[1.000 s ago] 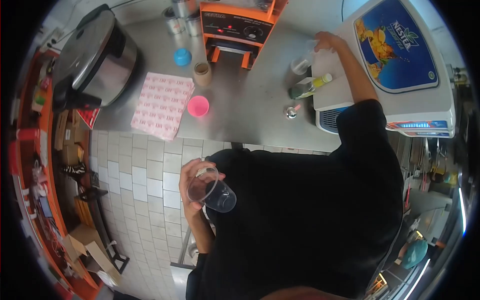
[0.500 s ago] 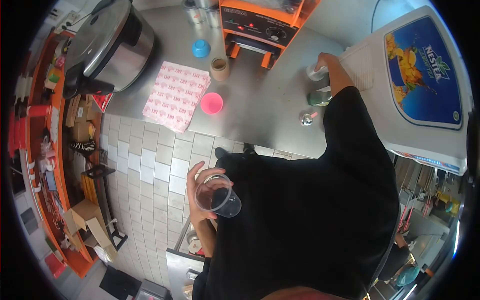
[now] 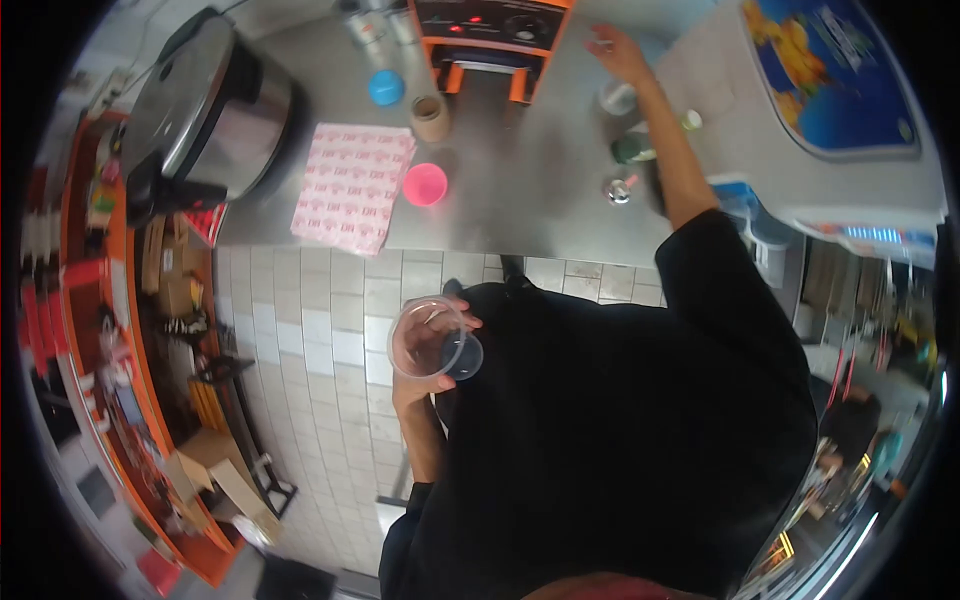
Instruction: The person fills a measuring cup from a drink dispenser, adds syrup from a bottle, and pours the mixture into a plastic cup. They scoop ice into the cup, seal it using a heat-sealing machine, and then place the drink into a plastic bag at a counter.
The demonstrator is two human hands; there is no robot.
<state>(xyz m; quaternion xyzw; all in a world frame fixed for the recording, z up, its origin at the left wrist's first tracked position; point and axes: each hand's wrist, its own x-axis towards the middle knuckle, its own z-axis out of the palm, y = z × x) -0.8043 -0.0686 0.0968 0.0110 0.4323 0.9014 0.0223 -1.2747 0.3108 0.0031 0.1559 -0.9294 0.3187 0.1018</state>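
A clear plastic cup (image 3: 428,340) is held in my left hand (image 3: 412,385), its open rim facing up toward the camera, over the tiled floor in front of my body. My right hand (image 3: 620,55) is raised over the far right of the steel counter, fingers apart, with nothing seen in it. Just below that hand stands a clear container (image 3: 616,97). Beside my forearm lie a dark green item (image 3: 634,148) and a small shiny metal item (image 3: 619,190).
The steel counter (image 3: 500,215) bears a large cooker (image 3: 215,110), patterned paper (image 3: 352,187), a pink cup (image 3: 425,185), a brown jar (image 3: 430,118) and a blue bowl (image 3: 385,88). An orange-framed machine (image 3: 490,30) stands behind, a drink dispenser (image 3: 700,70) at right.
My right hand has let go of the clear container and moved up and left, its fingers spreading. The cup in my left hand appears slightly higher. The whole view has shifted.
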